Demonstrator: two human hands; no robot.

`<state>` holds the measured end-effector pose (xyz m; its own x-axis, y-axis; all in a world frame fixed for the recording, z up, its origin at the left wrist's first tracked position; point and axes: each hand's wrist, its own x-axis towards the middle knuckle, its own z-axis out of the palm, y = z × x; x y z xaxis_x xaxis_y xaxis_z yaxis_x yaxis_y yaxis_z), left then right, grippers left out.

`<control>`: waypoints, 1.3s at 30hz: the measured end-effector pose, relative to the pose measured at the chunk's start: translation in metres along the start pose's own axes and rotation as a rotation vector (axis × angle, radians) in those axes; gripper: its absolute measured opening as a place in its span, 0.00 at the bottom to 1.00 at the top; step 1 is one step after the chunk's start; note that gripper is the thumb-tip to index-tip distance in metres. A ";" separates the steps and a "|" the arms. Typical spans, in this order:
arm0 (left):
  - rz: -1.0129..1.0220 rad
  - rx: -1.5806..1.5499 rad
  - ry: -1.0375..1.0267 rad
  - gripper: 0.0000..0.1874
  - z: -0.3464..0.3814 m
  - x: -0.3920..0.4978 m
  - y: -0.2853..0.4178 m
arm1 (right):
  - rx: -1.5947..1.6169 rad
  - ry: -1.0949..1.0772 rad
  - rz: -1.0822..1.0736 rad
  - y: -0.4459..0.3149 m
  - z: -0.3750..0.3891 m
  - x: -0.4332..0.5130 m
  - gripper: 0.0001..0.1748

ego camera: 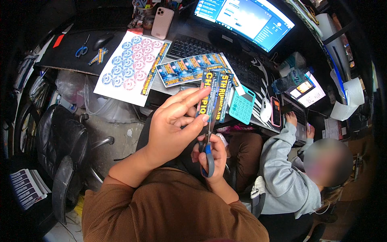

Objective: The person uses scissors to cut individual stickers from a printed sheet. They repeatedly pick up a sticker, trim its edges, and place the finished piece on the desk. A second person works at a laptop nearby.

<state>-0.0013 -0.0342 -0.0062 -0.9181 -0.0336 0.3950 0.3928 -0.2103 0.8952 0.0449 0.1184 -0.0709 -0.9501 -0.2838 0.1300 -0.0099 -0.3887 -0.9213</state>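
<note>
My left hand pinches a small printed card piece with bold yellow lettering between thumb and fingers. In my right hand is a pair of scissors with grey and blue handles. The blades point away from me and lie along the line between that label and a neighbouring label of the same style. Whether the two labels are still joined is hard to tell. Just beyond my fingers, a larger sheet of blue and yellow labels lies partly over the keyboard. A narrow printed strip rests by its right end.
A white sheet of round blue and pink emblems lies left. Small scissors and label scraps are farther left. A turquoise calculator, white mouse and phone sit right. A person in grey works at a laptop.
</note>
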 end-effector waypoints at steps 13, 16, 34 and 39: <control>-0.028 -0.026 -0.008 0.26 -0.001 0.001 0.001 | -0.026 0.039 0.013 -0.001 0.002 -0.001 0.24; -0.039 -0.043 -0.008 0.26 -0.001 0.001 0.000 | -0.047 0.038 0.008 -0.002 0.001 -0.001 0.24; 0.003 -0.090 -0.020 0.26 -0.002 0.002 -0.007 | -0.050 0.070 -0.006 -0.001 0.003 -0.002 0.23; -0.002 -0.102 -0.014 0.26 -0.002 0.002 -0.007 | -0.030 0.073 -0.001 -0.001 0.003 -0.003 0.23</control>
<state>-0.0057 -0.0349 -0.0125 -0.9178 -0.0196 0.3967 0.3829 -0.3086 0.8707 0.0483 0.1171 -0.0692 -0.9703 -0.2178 0.1050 -0.0194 -0.3626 -0.9317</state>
